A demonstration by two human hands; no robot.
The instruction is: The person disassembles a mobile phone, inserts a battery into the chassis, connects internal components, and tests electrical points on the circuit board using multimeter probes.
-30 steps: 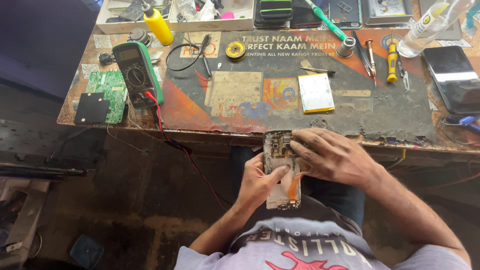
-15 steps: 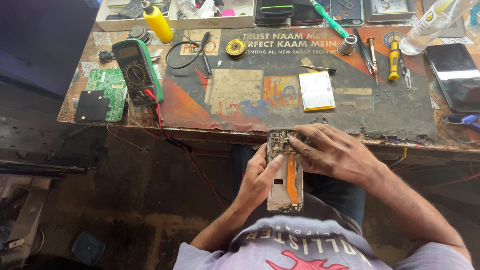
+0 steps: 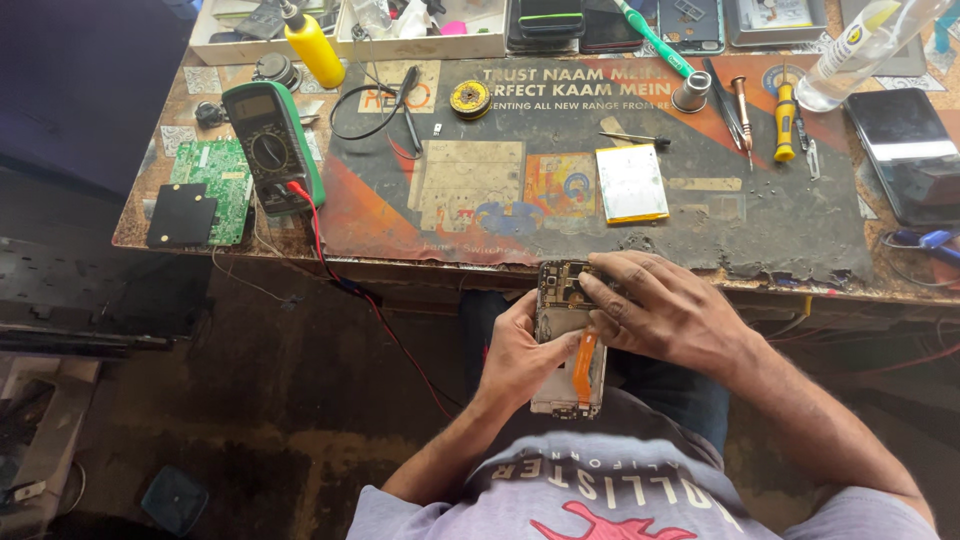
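I see one opened smartphone (image 3: 566,345), its back cover off and an orange flex cable running down its middle, held over my lap just below the near edge of the workbench (image 3: 150,225). My left hand (image 3: 520,355) cups it from the left side, fingers curled around the frame and thumb lying across the lower half. My right hand (image 3: 665,315) lies over the upper right part, fingers bent and fingertips (image 3: 590,288) pressing on the board near the top. Both hands are closed on the phone; neither is free.

On the bench I count one multimeter (image 3: 272,145) with a green case, one red lead trailing off the near edge, one green circuit board (image 3: 215,175) with one black square chip plate (image 3: 181,215) lying partly on it, one yellow squeeze bottle (image 3: 312,45), one coil of solder (image 3: 470,98), one flat battery (image 3: 631,182) with a yellow edge, one yellow-handled screwdriver (image 3: 785,120), one pair of tweezers (image 3: 725,100), one green toothbrush (image 3: 650,38), one clear plastic bottle (image 3: 860,45) and one dark phone (image 3: 905,150) lying face up at the far right.

The black work mat (image 3: 800,230) is worn and ragged along its near edge. The phone's top end sits at the bench's near lip. The middle of the mat, between the battery and the tools, is bare. To the left, below the bench, the dark floor lies open.
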